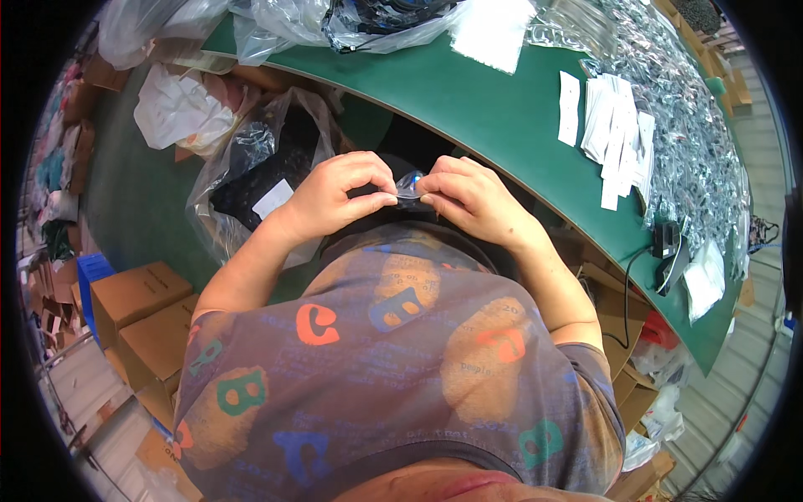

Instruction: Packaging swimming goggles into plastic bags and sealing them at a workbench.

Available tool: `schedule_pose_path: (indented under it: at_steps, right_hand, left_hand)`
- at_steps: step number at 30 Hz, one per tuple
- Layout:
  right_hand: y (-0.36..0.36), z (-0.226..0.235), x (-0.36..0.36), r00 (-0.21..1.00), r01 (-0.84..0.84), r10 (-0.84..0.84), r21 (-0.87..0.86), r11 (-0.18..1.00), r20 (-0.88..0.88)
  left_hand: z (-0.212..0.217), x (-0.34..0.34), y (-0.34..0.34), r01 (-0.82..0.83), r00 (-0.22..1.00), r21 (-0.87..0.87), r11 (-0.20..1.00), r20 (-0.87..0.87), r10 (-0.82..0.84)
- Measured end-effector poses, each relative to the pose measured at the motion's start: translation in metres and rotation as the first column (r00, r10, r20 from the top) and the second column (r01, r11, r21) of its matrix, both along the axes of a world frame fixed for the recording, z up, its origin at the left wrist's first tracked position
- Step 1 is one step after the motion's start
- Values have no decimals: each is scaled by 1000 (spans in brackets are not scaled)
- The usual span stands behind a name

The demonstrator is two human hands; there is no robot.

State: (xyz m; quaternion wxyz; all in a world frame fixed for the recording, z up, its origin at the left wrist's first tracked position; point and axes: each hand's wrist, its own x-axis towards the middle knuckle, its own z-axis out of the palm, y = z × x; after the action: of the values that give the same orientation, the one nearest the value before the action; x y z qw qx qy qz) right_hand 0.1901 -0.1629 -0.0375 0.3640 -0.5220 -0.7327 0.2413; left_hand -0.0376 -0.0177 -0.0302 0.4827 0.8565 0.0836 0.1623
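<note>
So both hands are pinched onto one tiny clear plastic pouch (410,189), held up close to the body, just near of the curved edge of the green table (468,100). The left hand (335,197) has thumb and forefinger closed on the pouch's left end, and the right hand (473,199) does the same on the right end, fingertips nearly meeting in the middle. Something dark seems to sit inside it, but it's too small to say what.

My read on handling: it looks feather-light, floppy and slick, the kind of film that crinkles and slides between fingers. It probably won't break, but it'll fold or slip if you grab the middle. A pinch at the edges or corners, like here, seems the way to go.

Around it: a big pile of similar shiny packets (694,142) covers the far right of the table, with a fan of white paper slips (615,134) just left of the pile. A large clear bag of dark items (259,176) sits on the floor to the left, and cardboard boxes (138,314) are at near left.
</note>
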Motion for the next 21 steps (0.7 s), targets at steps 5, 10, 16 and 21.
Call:
schedule_pose_path:
  at_steps: [5, 10, 16, 21]
  right_hand:
    - [-3, 1, 3, 995, -59, 61, -24, 998, 81]
    - [-2, 4, 0, 996, -42, 47, -68, 997, 77]
    - [-3, 3, 2, 999, -22, 26, -135, 991, 28]
    - [0, -2, -1, 994, -1, -10, -103, 995, -105]
  left_hand:
    - [-1, 0, 1, 51, 995, 118, 992, -91, -40]
    - [-6, -4, 7, 49, 997, 170, 984, -61, -39]
    - [-15, -4, 9, 85, 995, 134, 987, -57, -78]
    - [-21, 1, 4, 103, 994, -127, 987, 39, -99]
